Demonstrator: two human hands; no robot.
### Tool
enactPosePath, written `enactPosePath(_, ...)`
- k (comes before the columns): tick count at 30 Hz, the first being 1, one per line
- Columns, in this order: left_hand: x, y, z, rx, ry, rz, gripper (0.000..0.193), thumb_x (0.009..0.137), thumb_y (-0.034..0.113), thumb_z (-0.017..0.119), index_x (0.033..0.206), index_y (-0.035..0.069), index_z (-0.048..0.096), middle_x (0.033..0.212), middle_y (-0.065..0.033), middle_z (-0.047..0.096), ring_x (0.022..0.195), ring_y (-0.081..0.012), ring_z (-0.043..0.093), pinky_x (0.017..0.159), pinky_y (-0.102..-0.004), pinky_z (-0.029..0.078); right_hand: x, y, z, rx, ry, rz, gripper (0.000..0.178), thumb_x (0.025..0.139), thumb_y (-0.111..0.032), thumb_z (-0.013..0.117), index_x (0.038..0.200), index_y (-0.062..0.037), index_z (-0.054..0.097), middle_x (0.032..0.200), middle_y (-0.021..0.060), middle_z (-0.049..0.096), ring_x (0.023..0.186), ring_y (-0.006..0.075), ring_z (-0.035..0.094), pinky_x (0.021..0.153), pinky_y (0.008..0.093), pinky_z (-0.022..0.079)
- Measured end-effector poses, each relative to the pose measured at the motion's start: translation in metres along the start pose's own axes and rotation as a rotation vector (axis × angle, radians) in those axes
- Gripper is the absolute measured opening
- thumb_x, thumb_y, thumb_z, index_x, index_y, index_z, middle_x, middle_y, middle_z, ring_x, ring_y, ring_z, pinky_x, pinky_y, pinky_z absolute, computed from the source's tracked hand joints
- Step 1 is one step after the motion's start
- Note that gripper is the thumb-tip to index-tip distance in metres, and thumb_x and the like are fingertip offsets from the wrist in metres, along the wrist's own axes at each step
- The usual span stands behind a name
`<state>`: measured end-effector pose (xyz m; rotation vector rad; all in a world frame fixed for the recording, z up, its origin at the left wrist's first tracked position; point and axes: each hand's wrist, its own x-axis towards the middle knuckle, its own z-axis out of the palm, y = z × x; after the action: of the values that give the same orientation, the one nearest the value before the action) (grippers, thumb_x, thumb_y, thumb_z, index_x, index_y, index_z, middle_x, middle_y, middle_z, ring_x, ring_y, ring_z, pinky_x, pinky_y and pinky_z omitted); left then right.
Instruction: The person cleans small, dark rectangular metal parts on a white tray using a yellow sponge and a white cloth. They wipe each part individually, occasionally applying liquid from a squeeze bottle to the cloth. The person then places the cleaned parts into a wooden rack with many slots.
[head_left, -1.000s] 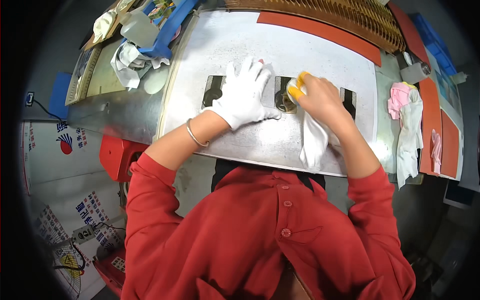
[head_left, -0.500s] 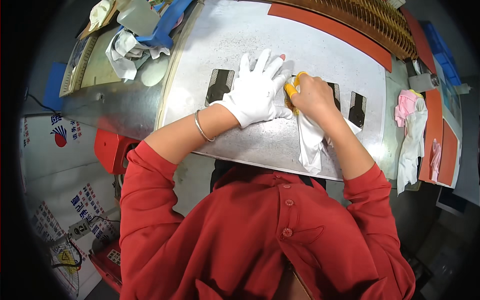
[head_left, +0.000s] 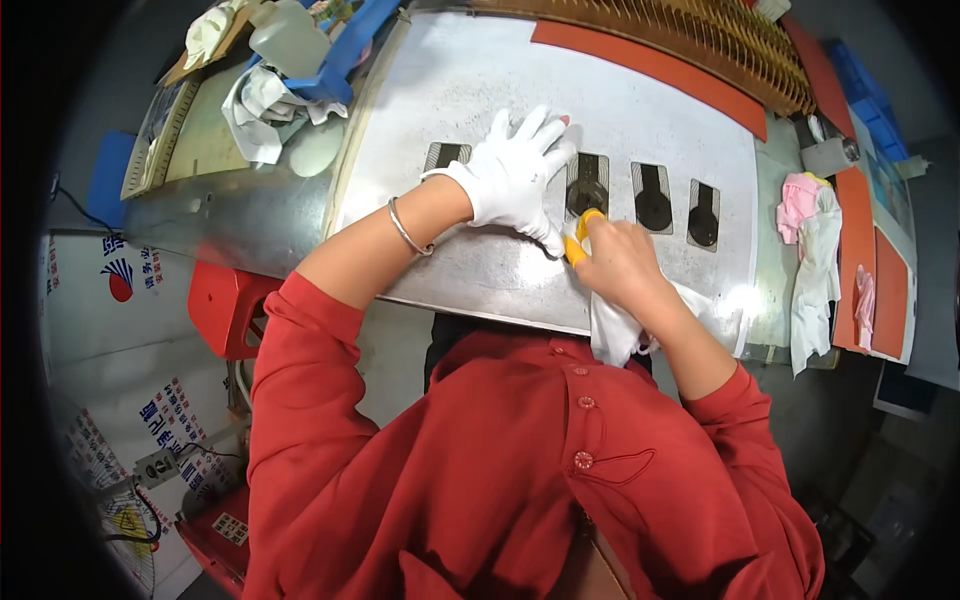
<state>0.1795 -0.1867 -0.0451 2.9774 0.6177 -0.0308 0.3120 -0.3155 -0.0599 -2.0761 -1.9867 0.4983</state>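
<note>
Right hand (head_left: 620, 257) sitting nearer the body than half a second ago

Left hand (head_left: 508, 180) is lying flat, fingers spread, covering the lower part of the leftmost dark panel (head_left: 447, 153). The second visible panel (head_left: 588, 188) is resting on the white sheet (head_left: 450, 80) — looking thin, stiff, probably slippery, so I'd be holding its edges. Next to it, the right hand is gripping a soft, light-looking white cloth (head_left: 613, 330) — palm side's staying hidden.

Four panels (head_left: 653, 208) sit in a row mid-frame on the sheet (head_left: 450, 85), rack (head_left: 700, 40) behind them upper right, tray (head_left: 338, 75) and bottle (head_left: 288, 42) upper left, rag (head_left: 816, 275) off right, stool (head_left: 220, 308) mid-left.
</note>
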Motion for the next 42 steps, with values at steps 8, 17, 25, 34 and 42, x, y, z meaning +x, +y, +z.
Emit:
enactPosePath(8, -0.054, -0.043, -0.008, -0.042, 0.116, -0.123, 0.096, 0.056, 0.058, 0.071, 0.128, 0.003, 0.039, 0.136, -0.0202, 0.033, 0.13, -0.0369, 0.022, 0.105, -0.0518, 0.016, 0.033, -0.033, -0.044, 0.054, 0.031, 0.024, 0.026, 0.074, -0.024, 0.058, 0.084, -0.0001, 0.06, 0.075, 0.0217, 0.062, 0.072, 0.037, 0.061, 0.066, 0.0452, 0.046)
enactPosePath(17, -0.055, -0.042, 0.02, 0.009, 0.199, -0.226, 0.09, 0.061, 0.061, 0.066, 0.128, 0.006, 0.043, 0.136, -0.0165, 0.034, 0.131, -0.0346, 0.022, 0.105, -0.0533, 0.014, 0.125, -0.034, -0.004, -0.004, 0.067, 0.043, 0.026, 0.072, -0.023, 0.059, 0.083, 0.0004, 0.063, 0.08, 0.0205, 0.064, 0.077, 0.0347, 0.062, 0.069, 0.0415, 0.048)
enactPosePath(25, -0.056, -0.045, 0.022, -0.056, 0.252, -0.182, 0.082, 0.063, 0.052, 0.067, 0.128, 0.008, 0.043, 0.138, -0.0147, 0.031, 0.131, -0.0344, 0.022, 0.104, -0.0557, 0.012, 0.108, -0.043, 0.009, -0.064, -0.013, 0.063, 0.024, 0.073, -0.019, 0.059, 0.079, 0.0038, 0.061, 0.075, 0.024, 0.062, 0.073, 0.0367, 0.062, 0.068, 0.0433, 0.049)
enactPosePath(34, -0.053, -0.052, 0.01, 0.047, 0.177, -0.001, 0.088, 0.06, 0.057, 0.067, 0.124, 0.001, 0.043, 0.136, -0.0133, 0.033, 0.13, -0.0332, 0.023, 0.101, -0.0579, 0.019, 0.067, -0.056, 0.017, -0.019, 0.016, 0.047, 0.024, 0.073, -0.019, 0.059, 0.077, 0.0046, 0.059, 0.071, 0.0252, 0.06, 0.07, 0.0393, 0.061, 0.066, 0.0458, 0.048)
enactPosePath(42, -0.052, -0.056, -0.01, 0.04, -0.028, -0.009, 0.109, 0.049, 0.064, 0.071, 0.131, 0.0, 0.036, 0.139, -0.0192, 0.028, 0.132, -0.0357, 0.019, 0.103, -0.0543, 0.018, 0.026, -0.066, 0.015, -0.027, -0.086, 0.005, 0.023, 0.072, -0.019, 0.059, 0.078, 0.0028, 0.058, 0.068, 0.0245, 0.06, 0.067, 0.0392, 0.06, 0.062, 0.0467, 0.047)
